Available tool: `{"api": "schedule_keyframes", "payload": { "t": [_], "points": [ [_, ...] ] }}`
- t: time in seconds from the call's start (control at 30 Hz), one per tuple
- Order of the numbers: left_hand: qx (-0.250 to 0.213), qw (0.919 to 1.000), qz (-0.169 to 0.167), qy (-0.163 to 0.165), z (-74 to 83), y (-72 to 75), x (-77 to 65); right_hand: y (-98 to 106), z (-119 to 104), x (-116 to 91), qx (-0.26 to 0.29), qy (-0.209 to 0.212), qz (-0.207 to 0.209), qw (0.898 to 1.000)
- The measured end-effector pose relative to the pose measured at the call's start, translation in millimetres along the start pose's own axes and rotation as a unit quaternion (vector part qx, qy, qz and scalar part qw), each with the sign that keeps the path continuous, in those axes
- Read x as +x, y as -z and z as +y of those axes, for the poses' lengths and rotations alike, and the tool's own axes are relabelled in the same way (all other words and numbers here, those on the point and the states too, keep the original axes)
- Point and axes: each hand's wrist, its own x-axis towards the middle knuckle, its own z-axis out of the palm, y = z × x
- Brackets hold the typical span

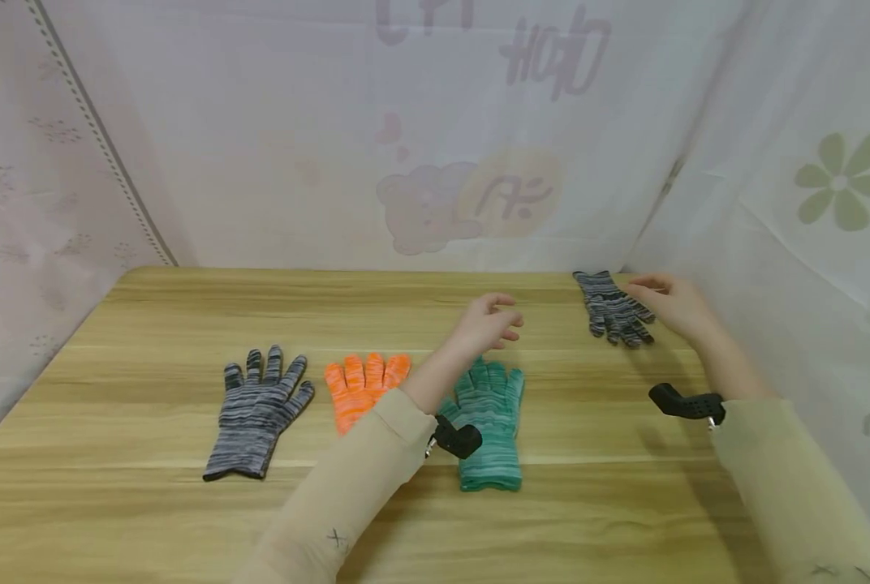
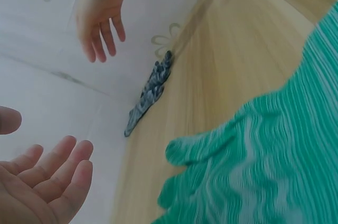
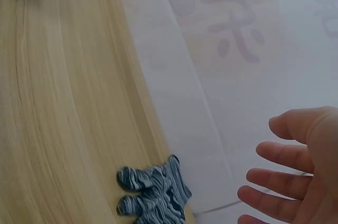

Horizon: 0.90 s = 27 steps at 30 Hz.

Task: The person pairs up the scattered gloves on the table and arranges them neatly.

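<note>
My right hand (image 1: 670, 304) hovers beside a grey-black striped glove (image 1: 610, 304) at the table's far right corner, its fingers relaxed and holding nothing. In the right wrist view the fingers (image 3: 282, 182) are spread apart from that glove (image 3: 158, 192). Beyond the fingertips of a green striped glove (image 1: 495, 430), my left hand (image 1: 484, 326) is in the air with nothing in it and loosely bent fingers. The left forearm partly covers the green glove and an orange glove (image 1: 355, 389). Another grey-black glove (image 1: 256, 414) lies flat to the left, fingers pointing away.
The wooden table (image 1: 150, 341) ends at a white printed curtain (image 1: 274, 146) behind. A second curtain (image 1: 807, 268) hangs close along the right side, near the right arm. Black wrist cameras (image 1: 458, 438) stick out from both sleeves.
</note>
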Motion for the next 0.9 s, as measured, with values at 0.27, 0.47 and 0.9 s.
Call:
{"api": "schedule_keyframes", "payload": {
  "t": [0.27, 0.47, 0.9],
  "points": [
    [-0.024, 0.9997, 0.002, 0.007, 0.3, -16.0, 15.6, 10, 9, 4, 0.023, -0.031, -0.008, 0.999],
    [-0.063, 0.9979, 0.000, 0.014, -2.8, -26.2, 27.1, 8, 18, 8, 0.053, -0.037, -0.002, 0.998],
    [-0.170, 0.9835, -0.003, 0.061, -13.7, -46.1, 43.9, 0, 47, 21, 0.092, -0.057, 0.034, 0.994]
  ]
}}
